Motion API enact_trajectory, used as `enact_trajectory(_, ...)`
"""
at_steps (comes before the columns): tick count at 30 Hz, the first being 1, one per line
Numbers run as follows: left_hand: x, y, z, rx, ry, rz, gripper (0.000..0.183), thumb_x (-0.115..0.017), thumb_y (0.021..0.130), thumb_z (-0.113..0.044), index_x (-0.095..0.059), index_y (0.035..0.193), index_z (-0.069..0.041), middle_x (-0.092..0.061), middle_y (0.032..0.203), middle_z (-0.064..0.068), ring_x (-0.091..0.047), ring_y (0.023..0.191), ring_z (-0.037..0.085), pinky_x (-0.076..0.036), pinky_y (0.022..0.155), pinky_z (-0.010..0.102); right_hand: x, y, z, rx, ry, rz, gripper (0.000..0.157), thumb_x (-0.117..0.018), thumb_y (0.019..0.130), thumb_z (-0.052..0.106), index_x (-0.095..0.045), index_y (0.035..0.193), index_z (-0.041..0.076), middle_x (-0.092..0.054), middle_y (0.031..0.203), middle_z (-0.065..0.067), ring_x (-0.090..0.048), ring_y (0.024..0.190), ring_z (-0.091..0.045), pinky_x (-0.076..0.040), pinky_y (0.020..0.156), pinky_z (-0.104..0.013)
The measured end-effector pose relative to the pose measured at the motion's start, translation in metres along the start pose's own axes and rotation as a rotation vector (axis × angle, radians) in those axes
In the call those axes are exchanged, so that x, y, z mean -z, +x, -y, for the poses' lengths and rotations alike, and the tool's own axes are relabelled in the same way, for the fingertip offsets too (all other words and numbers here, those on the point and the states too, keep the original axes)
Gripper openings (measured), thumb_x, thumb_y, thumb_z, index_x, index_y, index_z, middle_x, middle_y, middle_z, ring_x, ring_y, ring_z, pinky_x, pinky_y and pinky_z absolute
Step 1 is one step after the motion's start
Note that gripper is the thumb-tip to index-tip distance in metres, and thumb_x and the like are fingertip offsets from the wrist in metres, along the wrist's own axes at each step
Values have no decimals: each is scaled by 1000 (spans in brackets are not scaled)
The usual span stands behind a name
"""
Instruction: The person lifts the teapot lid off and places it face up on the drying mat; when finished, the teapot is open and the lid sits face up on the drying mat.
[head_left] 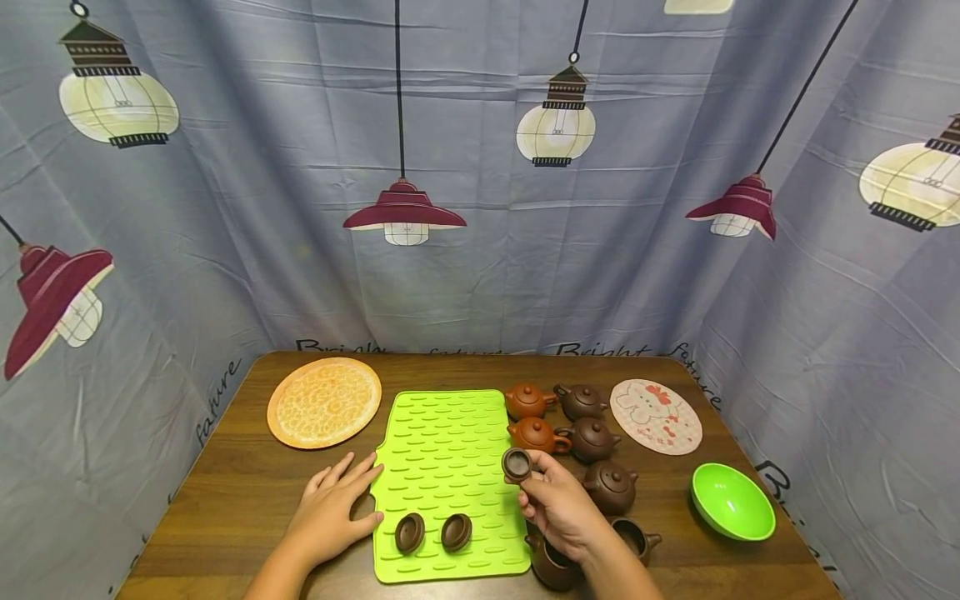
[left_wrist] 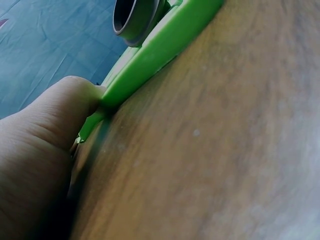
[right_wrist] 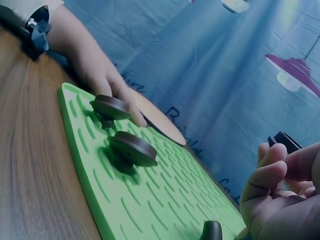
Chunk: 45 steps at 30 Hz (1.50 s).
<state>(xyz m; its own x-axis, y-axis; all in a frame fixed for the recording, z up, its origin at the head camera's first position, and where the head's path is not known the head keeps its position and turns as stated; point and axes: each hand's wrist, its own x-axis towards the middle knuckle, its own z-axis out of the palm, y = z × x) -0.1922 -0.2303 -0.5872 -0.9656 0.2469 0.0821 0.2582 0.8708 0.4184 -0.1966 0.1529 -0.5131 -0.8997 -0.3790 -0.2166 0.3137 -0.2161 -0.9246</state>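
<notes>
My right hand pinches a small dark brown teapot lid between thumb and fingers, its hollow underside facing the head camera. It is held up over the right edge of a lime green ridged mat. Two more dark brown lids lie tilted, hollow side up, near the mat's front. My left hand rests with fingers spread at the mat's left edge, thumb touching that edge. Beneath the right hand stand a lidless dark teapot and another open dark pot, both partly hidden by the hand and forearm.
Right of the mat stand two reddish-brown teapots and several lidded dark brown teapots. A green bowl and a rabbit-print round mat are farther right. An orange-yellow round mat lies at the back left of the wooden table.
</notes>
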Motion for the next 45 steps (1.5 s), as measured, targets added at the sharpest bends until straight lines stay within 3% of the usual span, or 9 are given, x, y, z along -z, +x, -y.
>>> enact_trajectory(8, 0, -1, 0, -7, 2, -11, 78, -75, 90, -58, -50, 158, -29, -37, 169, -8, -29, 158, 34, -15, 122, 63, -12, 6, 1, 8, -15, 67, 37, -55, 104, 0, -43, 138, 5, -65, 108, -2, -57, 72, -3, -49, 62, -13)
enact_trajectory(25, 2, 0, -1, -1, 7, 3, 77, -74, 90, -57, -50, 157, -29, -36, 169, -9, -29, 159, 33, -14, 123, 64, -37, 17, 3, -45, -16, 142, 48, -58, 100, -2, -38, 144, 0, -67, 106, -5, -56, 74, -5, -48, 63, -15)
enact_trajectory(31, 4, 1, -2, -1, 7, 2, 77, -74, 90, -57, -50, 158, -29, -37, 169, -8, -29, 158, 33, -15, 122, 65, -46, 21, 2, -49, -66, 149, 46, -60, 102, 1, -40, 143, -5, -68, 103, -4, -55, 74, -6, -48, 62, -15)
enact_trajectory(45, 1, 1, 0, -1, 17, -2, 77, -74, 90, -58, -50, 158, -30, -36, 169, -10, -29, 159, 32, -15, 122, 64, -75, 38, -11, -61, -156, 147, 38, -67, 98, 3, -55, 134, -2, -71, 96, -6, -57, 70, -9, -48, 62, -21)
